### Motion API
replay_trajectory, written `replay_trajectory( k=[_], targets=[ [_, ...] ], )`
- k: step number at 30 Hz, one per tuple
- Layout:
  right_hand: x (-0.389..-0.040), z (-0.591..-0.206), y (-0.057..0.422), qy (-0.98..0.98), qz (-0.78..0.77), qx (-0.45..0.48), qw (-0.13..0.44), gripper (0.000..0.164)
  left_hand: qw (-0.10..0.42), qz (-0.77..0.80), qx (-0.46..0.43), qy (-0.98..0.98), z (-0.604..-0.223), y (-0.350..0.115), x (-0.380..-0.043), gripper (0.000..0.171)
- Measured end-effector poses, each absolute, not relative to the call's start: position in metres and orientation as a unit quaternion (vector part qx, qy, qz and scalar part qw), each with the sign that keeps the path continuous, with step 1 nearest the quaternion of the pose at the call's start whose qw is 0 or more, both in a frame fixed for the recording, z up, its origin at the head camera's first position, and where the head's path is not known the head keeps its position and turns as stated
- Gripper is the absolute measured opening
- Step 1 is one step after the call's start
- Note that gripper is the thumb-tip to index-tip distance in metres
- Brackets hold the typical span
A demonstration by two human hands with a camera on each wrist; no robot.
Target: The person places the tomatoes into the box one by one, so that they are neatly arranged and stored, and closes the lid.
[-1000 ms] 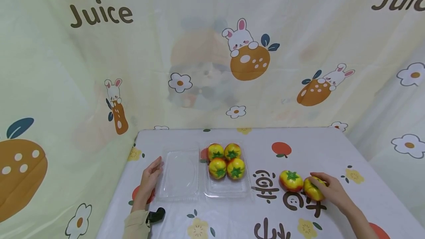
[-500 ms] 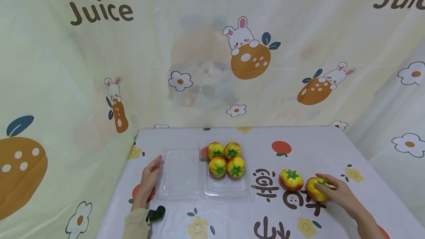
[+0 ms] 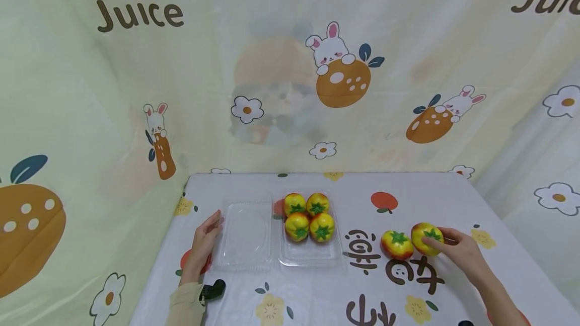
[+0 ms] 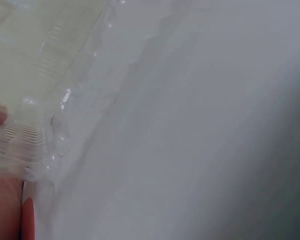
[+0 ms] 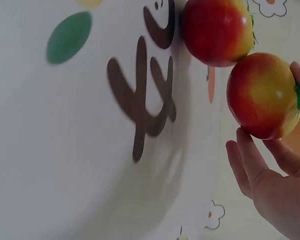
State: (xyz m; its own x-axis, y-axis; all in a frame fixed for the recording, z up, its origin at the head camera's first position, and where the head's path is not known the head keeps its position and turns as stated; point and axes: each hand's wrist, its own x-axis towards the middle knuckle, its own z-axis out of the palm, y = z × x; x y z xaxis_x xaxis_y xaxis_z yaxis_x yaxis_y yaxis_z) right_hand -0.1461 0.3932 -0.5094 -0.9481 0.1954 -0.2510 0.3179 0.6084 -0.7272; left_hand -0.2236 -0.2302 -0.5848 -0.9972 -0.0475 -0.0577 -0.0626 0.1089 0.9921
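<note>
My right hand [image 3: 463, 254] grips a yellow-and-red toy persimmon [image 3: 421, 239] with a green leafy top, thumb on one side and fingers on the other. In the right wrist view this held persimmon [image 5: 262, 97] appears lifted off the cloth. Just left of it lies a second persimmon [image 3: 396, 245]. My left hand [image 3: 204, 243] rests at the left edge of a clear plastic clamshell box's opened lid [image 3: 246, 235], fingers nearly straight. The box's base [image 3: 310, 258] bears several persimmons in its far part. In the left wrist view, part of the left hand shows beside the ribbed plastic edge [image 4: 20, 142].
A white printed tablecloth [image 3: 312, 296] covers the table. Hanging patterned curtains [image 3: 272, 64] stand behind it and at both sides. A black wrist device [image 3: 213, 292] sits by the left sleeve.
My right hand has raised the right-hand persimmon and shifted it slightly away from me, near the other loose one. The left hand and the clamshell box have stayed in place.
</note>
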Motion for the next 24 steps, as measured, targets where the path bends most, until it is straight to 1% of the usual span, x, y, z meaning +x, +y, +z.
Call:
replay_trajectory(
  k=[6, 13, 19, 24],
  targets=[
    [-0.157, -0.506, 0.38, 0.874, -0.453, 0.166, 0.065, 0.094, 0.006, 0.667, -0.041, 0.744, -0.583, -0.229, -0.223, 0.051],
    [-0.167, -0.501, 0.364, 0.88, -0.456, 0.123, 0.041, 0.089, 0.008, 0.668, -0.047, 0.743, -0.586, -0.229, -0.223, 0.052],
    [-0.176, -0.495, 0.347, 0.889, -0.451, 0.082, 0.019, 0.081, 0.008, 0.667, -0.047, 0.744, -0.587, -0.23, -0.222, 0.051],
    [-0.186, -0.489, 0.327, 0.884, -0.463, 0.064, 0.013, 0.08, 0.003, 0.661, -0.045, 0.749, -0.586, -0.229, -0.223, 0.05]
  ],
)
